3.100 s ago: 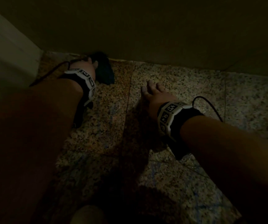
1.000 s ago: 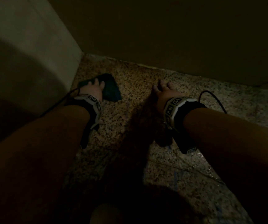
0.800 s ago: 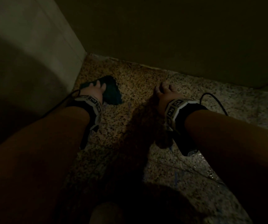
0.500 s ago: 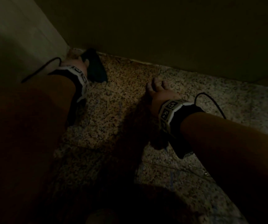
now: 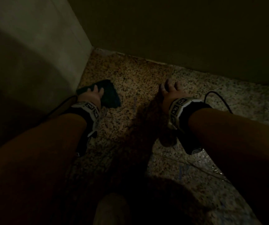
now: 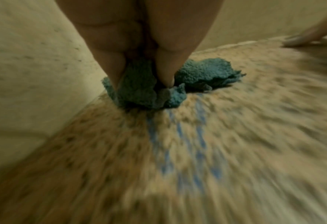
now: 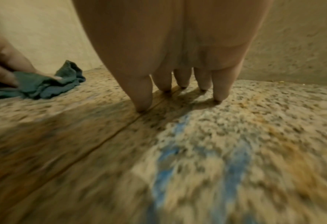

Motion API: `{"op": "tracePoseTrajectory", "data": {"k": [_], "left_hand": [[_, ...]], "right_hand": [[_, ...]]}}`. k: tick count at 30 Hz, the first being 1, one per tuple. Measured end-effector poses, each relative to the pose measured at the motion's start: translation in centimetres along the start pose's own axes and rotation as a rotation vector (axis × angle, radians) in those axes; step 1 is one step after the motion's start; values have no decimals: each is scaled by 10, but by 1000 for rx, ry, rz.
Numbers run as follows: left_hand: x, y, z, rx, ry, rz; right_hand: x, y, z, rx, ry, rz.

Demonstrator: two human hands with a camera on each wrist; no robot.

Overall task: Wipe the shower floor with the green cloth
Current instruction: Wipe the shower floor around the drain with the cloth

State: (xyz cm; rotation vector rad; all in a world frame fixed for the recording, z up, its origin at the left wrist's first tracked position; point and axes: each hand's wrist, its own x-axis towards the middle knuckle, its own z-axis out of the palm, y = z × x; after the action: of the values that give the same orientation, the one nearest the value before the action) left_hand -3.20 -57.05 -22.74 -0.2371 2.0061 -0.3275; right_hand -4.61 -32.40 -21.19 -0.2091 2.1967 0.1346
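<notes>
The green cloth (image 5: 110,95) lies bunched on the speckled shower floor (image 5: 138,114), close to the left wall near the corner. My left hand (image 5: 95,93) rests on top of it, fingers spread and pressing it down. The left wrist view shows the cloth (image 6: 206,72) crumpled under and beyond my left hand (image 6: 141,78). My right hand (image 5: 169,88) is planted flat on the floor to the right, apart from the cloth. In the right wrist view my right hand (image 7: 181,94) touches a tile joint with straight fingers, with the cloth (image 7: 49,86) off to the left.
The left wall (image 5: 33,46) and the back wall (image 5: 179,30) meet in a corner just beyond the cloth. Blue streaks (image 7: 177,144) mark the floor below my hands. A wet shine (image 5: 214,169) shows at lower right. A knee or foot (image 5: 111,208) sits at the bottom.
My left hand has drawn the cloth back from the far corner toward me along the left wall. The right hand has stayed planted in the same spot.
</notes>
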Motion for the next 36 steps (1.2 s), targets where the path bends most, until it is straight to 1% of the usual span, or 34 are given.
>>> {"op": "tracePoseTrajectory", "data": {"k": [3,6,12,16,20,24,27,29,32,34,36], "left_hand": [[-5,3,8,-21,-23,-4],[-2,4,6,-11,-12,-1],[11,-3,-31,29,42,-17],[6,0,-47,26,75,-31],[3,1,-37,34,65,-18],[-13,8,-9,117,2,28],[-21,14,16,38,-30,87],[-26,18,23,5,-45,85],[-32,22,16,16,-51,85],[-29,23,5,26,-43,98],[-20,27,-10,17,-19,80]], "right_hand": [[3,0,8,-13,2,1],[3,2,9,-18,6,-18],[3,2,7,13,-30,2],[5,5,9,51,-23,-19],[6,4,10,32,-18,-14],[7,4,11,27,-6,-8],[6,5,13,20,14,-16],[4,5,16,-6,23,-19],[2,5,16,-32,27,-19],[2,5,16,-22,22,-26],[4,6,16,3,18,-36]]}}
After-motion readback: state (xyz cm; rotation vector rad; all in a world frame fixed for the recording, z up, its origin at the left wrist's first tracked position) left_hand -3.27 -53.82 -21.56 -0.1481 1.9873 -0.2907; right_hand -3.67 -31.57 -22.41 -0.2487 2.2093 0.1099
